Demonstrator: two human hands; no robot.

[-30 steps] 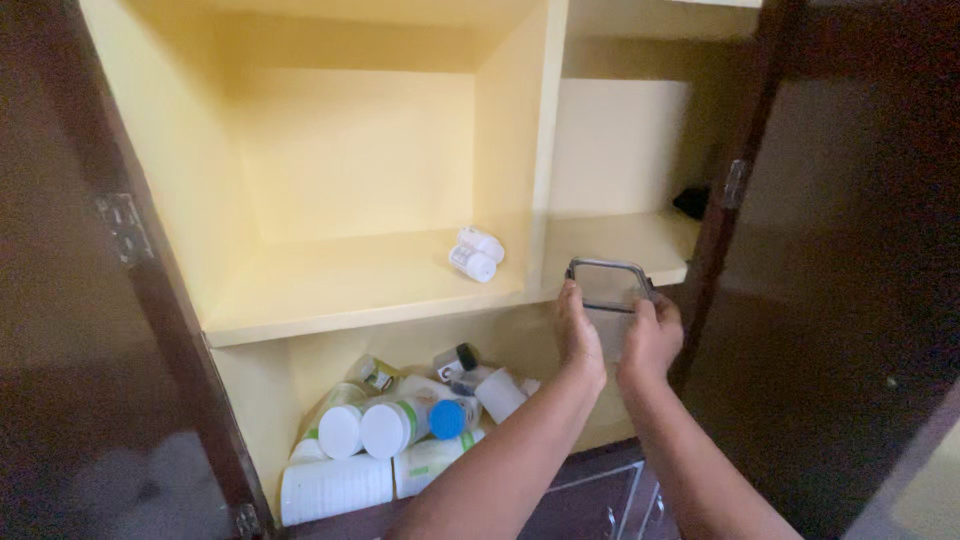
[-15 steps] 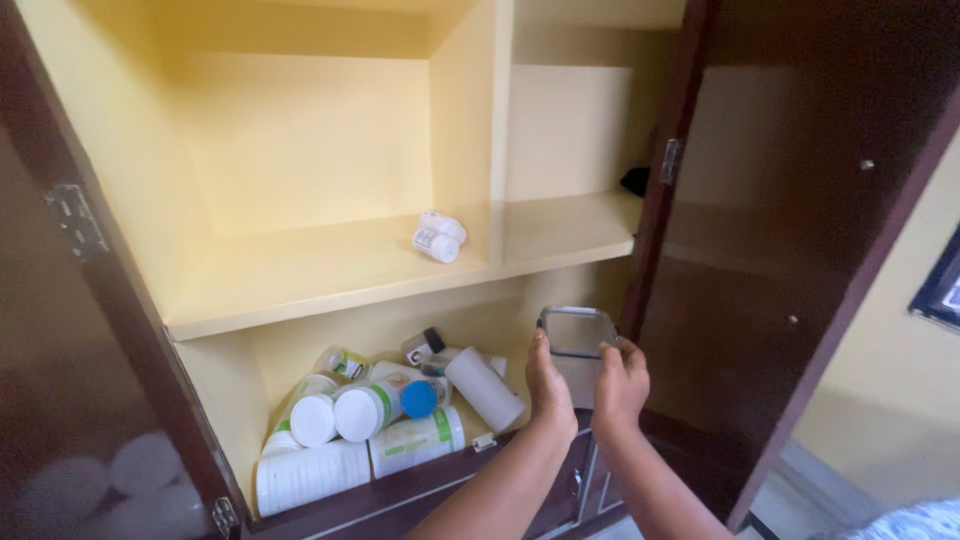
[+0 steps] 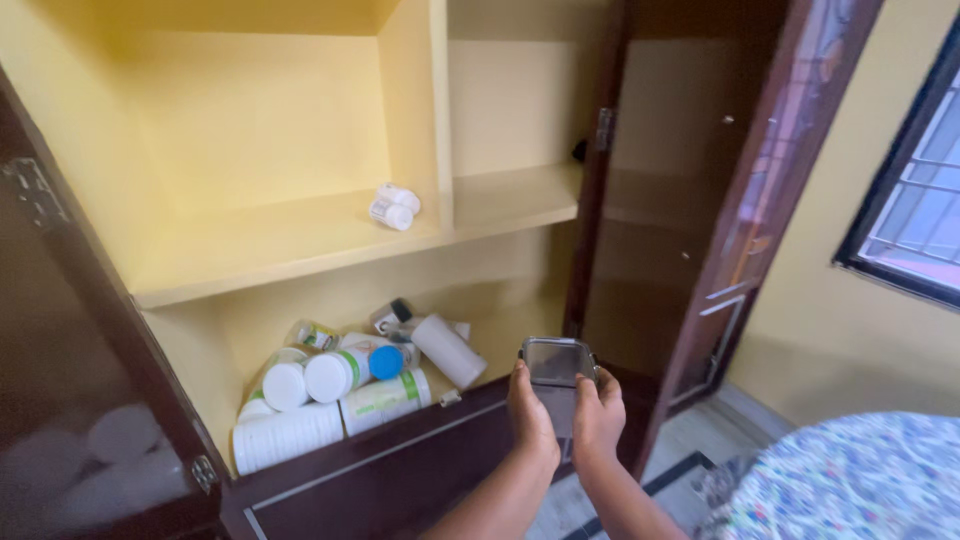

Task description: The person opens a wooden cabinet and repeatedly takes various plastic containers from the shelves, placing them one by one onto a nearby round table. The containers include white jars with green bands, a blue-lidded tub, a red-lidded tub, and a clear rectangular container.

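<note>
While both hands (image 3: pixel 565 412) grip a clear container (image 3: pixel 556 372), toppled white bottles (image 3: pixel 340 385) just left.

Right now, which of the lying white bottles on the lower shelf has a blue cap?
The small bottle in the middle of the pile, blue cap facing outward; the bottles beside it show white lids.

Looking into a room of a home, likely a bedroom or storage corner. Showing a built-in cupboard (image 3: pixel 260 160) with yellow-painted shelves and dark brown wooden doors (image 3: pixel 700 200) standing open. Lying jumbled on the lower shelf (image 3: pixel 500 345), white plastic jars and bottles (image 3: pixel 330 395) of a household kind. Sitting at the right, a barred window (image 3: pixel 915 220) in a cream wall, with floral-patterned fabric (image 3: pixel 850 480) in the bottom corner.
</note>
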